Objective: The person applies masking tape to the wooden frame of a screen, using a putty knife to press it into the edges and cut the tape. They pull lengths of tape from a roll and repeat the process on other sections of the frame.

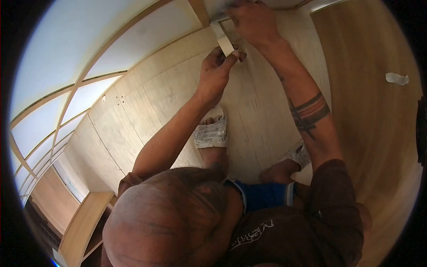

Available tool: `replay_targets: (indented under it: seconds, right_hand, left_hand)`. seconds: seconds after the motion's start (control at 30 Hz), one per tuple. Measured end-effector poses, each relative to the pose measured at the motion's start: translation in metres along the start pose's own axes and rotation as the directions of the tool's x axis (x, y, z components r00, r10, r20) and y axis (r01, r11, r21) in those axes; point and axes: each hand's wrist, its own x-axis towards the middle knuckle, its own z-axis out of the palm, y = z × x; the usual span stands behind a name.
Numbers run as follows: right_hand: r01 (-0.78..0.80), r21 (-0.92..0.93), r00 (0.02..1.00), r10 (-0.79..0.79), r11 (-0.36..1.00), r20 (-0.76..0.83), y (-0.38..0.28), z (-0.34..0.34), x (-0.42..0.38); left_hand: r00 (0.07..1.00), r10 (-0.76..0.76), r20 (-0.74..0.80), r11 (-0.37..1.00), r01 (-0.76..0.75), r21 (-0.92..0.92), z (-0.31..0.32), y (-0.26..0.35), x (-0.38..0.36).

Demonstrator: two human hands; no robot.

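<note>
My left hand (216,71) pinches the lower end of a short pale strip (226,45) between thumb and fingers. The strip runs up towards the meeting of a wooden strut and the plywood panel (178,89). Just above and to the right, my right hand (252,20) has its fingers curled at the top edge of the view, beside the strip's upper end. Something dark and thin shows at those fingertips, too small to name.
Wooden framing (83,80) with pale panels curves along the left. A brown wood board (356,89) lies at the right, with a white scrap (396,78) on it. My sandalled foot (212,133) rests on the plywood. A wooden shelf unit (84,222) stands at lower left.
</note>
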Motion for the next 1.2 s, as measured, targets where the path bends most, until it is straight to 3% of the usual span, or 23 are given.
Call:
replay_targets:
  seconds: [0.07, 0.13, 0.27, 0.33, 0.37, 0.43, 0.63, 0.77, 0.93, 1.03, 1.13, 1.2]
  right_hand:
    - [0.003, -0.019, 1.000, -0.003, 1.000, 0.009, 0.000, -0.002, -0.004]
    - [0.080, 0.018, 0.987, -0.077, 0.997, -0.139, -0.003, -0.005, -0.007]
    - [0.003, 0.006, 0.998, -0.002, 1.000, -0.070, -0.001, -0.003, -0.004]
    - [-0.004, -0.167, 0.964, 0.048, 0.986, 0.261, 0.004, 0.000, -0.005]
    - [-0.009, -0.170, 0.965, 0.054, 0.985, 0.258, 0.005, 0.003, -0.008]
    - [0.024, -0.103, 0.996, -0.015, 0.994, 0.090, 0.003, 0.012, -0.018]
    - [0.037, -0.095, 0.996, -0.044, 0.995, -0.072, -0.001, 0.012, -0.017]
    - [0.041, -0.107, 0.999, -0.040, 0.993, 0.008, 0.004, 0.023, -0.020]
    - [0.171, -0.209, 0.983, -0.153, 0.963, 0.098, 0.009, 0.023, -0.030]
    - [0.199, -0.073, 0.979, -0.196, 0.977, 0.047, 0.015, 0.025, -0.031]
    - [0.238, -0.141, 0.965, -0.218, 0.961, 0.149, 0.010, 0.026, -0.037]
    - [0.218, -0.110, 0.971, -0.204, 0.970, 0.125, 0.010, 0.031, -0.040]
  left_hand:
    - [1.000, 0.014, 0.005, 1.000, -0.014, 0.019, -0.002, -0.003, 0.001]
    - [1.000, 0.020, 0.009, 1.000, -0.020, -0.005, -0.003, -0.008, 0.002]
    - [0.998, -0.041, -0.049, 0.999, 0.042, 0.017, -0.002, -0.008, -0.001]
    - [0.999, -0.039, -0.036, 0.999, 0.039, 0.015, -0.003, -0.009, -0.001]
    - [0.999, -0.035, -0.024, 0.999, 0.035, 0.010, -0.003, -0.010, 0.000]
    - [1.000, -0.022, -0.017, 1.000, 0.022, -0.004, -0.004, -0.013, 0.001]
    - [0.999, -0.026, -0.020, 1.000, 0.026, 0.003, -0.005, -0.015, 0.000]
    - [0.997, -0.065, -0.051, 0.997, 0.067, 0.030, -0.003, -0.012, 0.001]
    - [0.997, -0.062, -0.045, 0.998, 0.062, 0.009, -0.001, -0.009, -0.003]
    - [0.996, -0.073, -0.042, 0.997, 0.073, 0.016, -0.001, -0.011, -0.001]
    - [0.997, -0.060, -0.044, 0.997, 0.062, 0.048, -0.002, -0.016, 0.001]
    - [0.998, -0.050, -0.048, 0.995, 0.054, 0.080, -0.003, -0.017, 0.001]
